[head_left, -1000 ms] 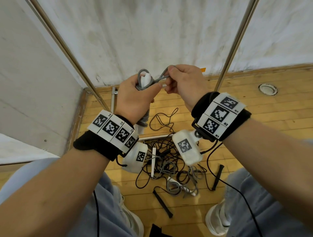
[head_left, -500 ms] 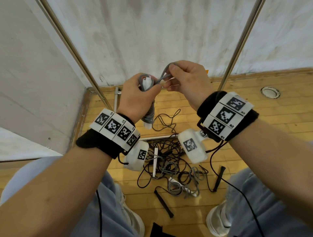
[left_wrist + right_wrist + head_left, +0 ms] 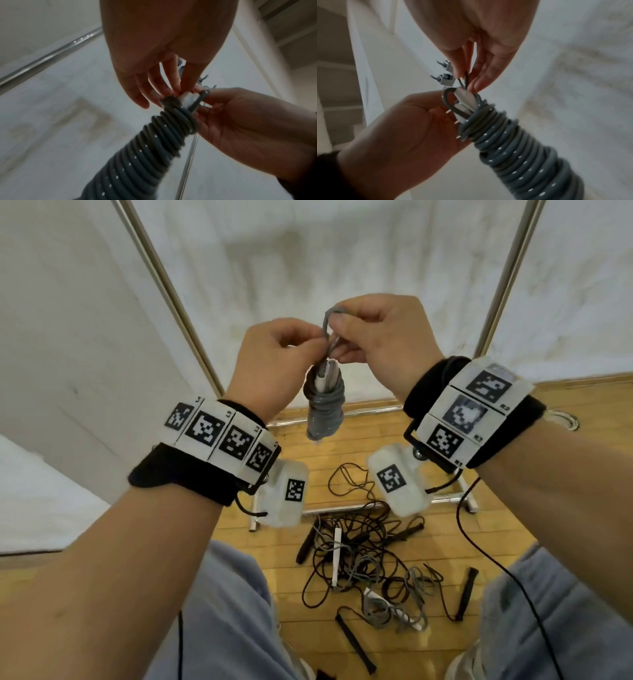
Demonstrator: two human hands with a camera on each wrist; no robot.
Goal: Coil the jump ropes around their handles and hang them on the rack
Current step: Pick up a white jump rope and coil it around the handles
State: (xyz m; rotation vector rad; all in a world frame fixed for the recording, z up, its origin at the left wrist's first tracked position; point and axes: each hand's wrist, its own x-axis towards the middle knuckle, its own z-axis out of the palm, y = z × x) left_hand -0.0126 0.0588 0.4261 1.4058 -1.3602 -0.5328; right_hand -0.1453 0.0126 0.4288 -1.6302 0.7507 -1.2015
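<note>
Now both hands (image 3: 274, 361) on gray rope (image 3: 323, 409)

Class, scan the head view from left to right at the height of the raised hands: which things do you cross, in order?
Left rack pole → left hand → grey rope loop → right hand → right rack pole.

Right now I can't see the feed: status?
Both hands, left and right, pinch the rope loop. Coiled grey rope hangs below. Not yet racked.
</note>
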